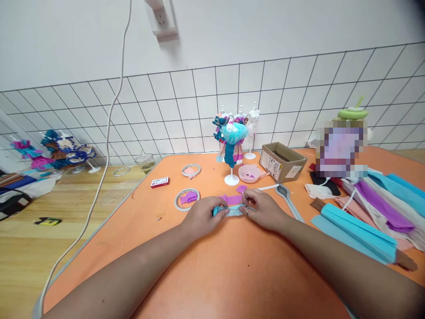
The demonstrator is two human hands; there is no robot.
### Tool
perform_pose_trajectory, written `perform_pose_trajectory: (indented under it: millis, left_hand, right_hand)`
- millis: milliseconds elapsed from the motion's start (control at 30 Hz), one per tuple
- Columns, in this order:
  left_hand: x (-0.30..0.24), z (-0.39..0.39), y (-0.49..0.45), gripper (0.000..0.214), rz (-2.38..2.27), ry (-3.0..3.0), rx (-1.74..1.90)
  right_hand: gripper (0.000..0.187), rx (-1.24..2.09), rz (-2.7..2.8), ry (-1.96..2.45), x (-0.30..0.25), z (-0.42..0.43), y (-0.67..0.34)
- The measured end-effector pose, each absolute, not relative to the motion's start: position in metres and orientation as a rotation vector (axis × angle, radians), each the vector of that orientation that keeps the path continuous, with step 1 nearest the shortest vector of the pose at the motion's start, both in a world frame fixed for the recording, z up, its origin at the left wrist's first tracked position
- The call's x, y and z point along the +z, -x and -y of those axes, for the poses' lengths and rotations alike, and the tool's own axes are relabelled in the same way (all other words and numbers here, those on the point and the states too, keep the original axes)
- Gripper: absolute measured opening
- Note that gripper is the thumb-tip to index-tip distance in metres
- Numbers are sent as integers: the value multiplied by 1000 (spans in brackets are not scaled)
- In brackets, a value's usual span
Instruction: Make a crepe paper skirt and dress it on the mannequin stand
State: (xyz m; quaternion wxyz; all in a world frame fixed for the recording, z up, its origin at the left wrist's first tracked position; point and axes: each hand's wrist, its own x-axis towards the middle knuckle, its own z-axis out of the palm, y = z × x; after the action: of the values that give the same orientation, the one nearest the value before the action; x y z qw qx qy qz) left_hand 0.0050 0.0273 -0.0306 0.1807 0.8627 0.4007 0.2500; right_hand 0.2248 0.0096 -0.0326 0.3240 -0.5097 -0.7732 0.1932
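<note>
My left hand (202,217) grips the left end of the blue paper strip (233,212); my right hand (262,209) pinches its right end. The strip is low over the orange table (232,274), near its middle. A purple paper piece (230,199) lies just behind it. A tape roll (187,199) sits left of that piece.

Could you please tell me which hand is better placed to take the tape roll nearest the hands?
Left, most likely. The left hand pinches the blue strip close to the tape roll, while the right hand sits on the strip's far side, nearer the grey tool.
</note>
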Motion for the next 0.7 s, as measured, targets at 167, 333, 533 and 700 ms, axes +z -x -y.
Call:
perform_pose_trajectory:
  millis: [167, 333, 533, 700]
  left_hand:
    - [-31, -33, -4, 28, -1113, -2061, 529]
    - [-33, -42, -2, 33, -1032, -1483, 639]
    - [-38, -49, 1, 29, -935, -1211, 853]
    - [-35, -44, -2, 26, -845, -1179, 849]
  right_hand:
    - [13, 609, 1871, 1324, -34, -18, -237]
    - [24, 765, 1578, 1314, -28, -16, -240]
    - [40, 1846, 1923, 929, -20, 6, -226]
    - [45, 2127, 1881, 793, -23, 17, -211]
